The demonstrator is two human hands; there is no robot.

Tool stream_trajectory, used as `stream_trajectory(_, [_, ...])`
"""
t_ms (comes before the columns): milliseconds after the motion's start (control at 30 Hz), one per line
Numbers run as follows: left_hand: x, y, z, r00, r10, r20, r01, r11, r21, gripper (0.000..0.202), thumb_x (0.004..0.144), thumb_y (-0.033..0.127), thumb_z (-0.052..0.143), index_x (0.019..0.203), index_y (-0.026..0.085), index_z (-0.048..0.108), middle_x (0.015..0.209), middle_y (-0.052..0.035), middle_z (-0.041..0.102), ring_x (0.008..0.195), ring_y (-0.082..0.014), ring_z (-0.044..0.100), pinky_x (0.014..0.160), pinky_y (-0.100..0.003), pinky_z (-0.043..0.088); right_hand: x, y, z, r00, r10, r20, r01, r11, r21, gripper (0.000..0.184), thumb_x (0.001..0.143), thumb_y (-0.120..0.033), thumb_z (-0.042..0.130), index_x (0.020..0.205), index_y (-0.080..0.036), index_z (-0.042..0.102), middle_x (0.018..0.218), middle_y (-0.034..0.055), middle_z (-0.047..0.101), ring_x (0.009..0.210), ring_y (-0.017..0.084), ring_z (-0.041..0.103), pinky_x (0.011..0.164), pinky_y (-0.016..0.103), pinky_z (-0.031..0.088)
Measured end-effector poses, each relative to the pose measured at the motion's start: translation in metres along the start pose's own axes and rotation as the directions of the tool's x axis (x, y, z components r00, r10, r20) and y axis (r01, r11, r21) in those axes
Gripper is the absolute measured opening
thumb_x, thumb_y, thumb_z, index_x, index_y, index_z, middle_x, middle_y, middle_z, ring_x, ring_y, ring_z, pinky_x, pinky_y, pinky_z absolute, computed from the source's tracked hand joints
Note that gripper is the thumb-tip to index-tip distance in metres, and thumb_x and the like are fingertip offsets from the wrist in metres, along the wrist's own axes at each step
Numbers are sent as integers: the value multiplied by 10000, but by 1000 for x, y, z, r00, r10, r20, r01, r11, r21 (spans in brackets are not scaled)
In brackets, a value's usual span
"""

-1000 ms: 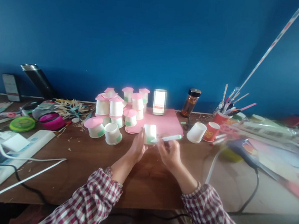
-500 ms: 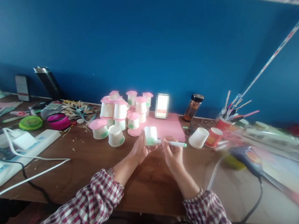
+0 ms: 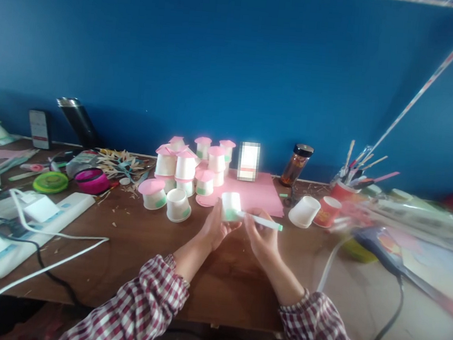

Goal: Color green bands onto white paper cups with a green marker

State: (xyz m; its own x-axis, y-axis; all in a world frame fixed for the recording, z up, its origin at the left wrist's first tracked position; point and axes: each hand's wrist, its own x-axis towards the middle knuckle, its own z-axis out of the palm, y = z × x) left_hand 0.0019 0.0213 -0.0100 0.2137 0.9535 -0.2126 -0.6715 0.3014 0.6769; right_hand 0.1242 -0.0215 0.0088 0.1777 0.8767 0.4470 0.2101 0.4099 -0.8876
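Closest in, 2 red-and-white checked sleeves (image 3: pixel 150 311) reach out over the brown wooden table (image 3: pixel 124 256). The left hand (image 3: pixel 213 231) is curled around a small white paper cup with a green patch (image 3: pixel 230 206), holding it just above the table in front of the person. The right hand (image 3: pixel 261 236) grips a slim white marker pen with a green end (image 3: pixel 261 221). The pen lies nearly level, its tip against the cup's side by the green patch and its green end pointing right. Just behind the held cup lies a pink sheet of paper (image 3: pixel 262 194). To the left stands a cluster of white paper cups with pink tops (image 3: pixel 187 166), and to the right a white paper cup on its side (image 3: pixel 304 211) touches a red paper cup (image 3: pixel 327 211). Farther back, an amber glass jar with a black lid (image 3: pixel 295 164) stands against the blue wall (image 3: pixel 220 58).
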Motion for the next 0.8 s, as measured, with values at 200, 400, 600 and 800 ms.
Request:
stream_trajectory(200, [-1, 1, 1, 1000, 6, -29, -6, 1000, 4, 474, 835, 559, 497, 1045, 148, 606, 930, -104, 671, 783, -202, 636, 731, -362, 516, -3, 3, -2, 997, -21, 71, 25, 998, -63, 137, 838, -298, 576, 829, -169, 624, 683, 3, 613, 549, 108, 502, 501, 212, 413])
stream_trajectory(400, [2, -1, -1, 999, 15, -42, -15, 1000, 1, 465, 823, 560, 517, 1026, 152, 608, 892, -95, 673, 765, -200, 634, 709, -352, 523, -3, 5, -2, 999, -19, 47, 23, 996, -85, 155, 846, -308, 571, 836, -162, 622, 649, -3, 591, 525, 101, 470, 481, 205, 391])
stream_trajectory(600, [-1, 1, 3, 998, 8, -57, -7, 1000, 8, 471, 844, 552, 487, 1050, 142, 593, 870, -97, 674, 774, -204, 640, 722, -359, 528, -2, 2, -1, 996, -30, 79, 36, 997, -72, 160, 844, -301, 563, 812, -154, 618, 677, 12, 608, 553, 109, 502, 506, 211, 415])
stream_trajectory(800, [-3, 1, 3, 999, 16, -30, -14, 999, 51, 468, 842, 549, 495, 1040, 137, 598, 919, -109, 678, 830, -223, 645, 734, -367, 533, -2, 0, -1, 999, -29, 15, 30, 998, -61, 163, 846, -304, 553, 797, -158, 608, 635, -1, 592, 528, 107, 496, 493, 210, 416])
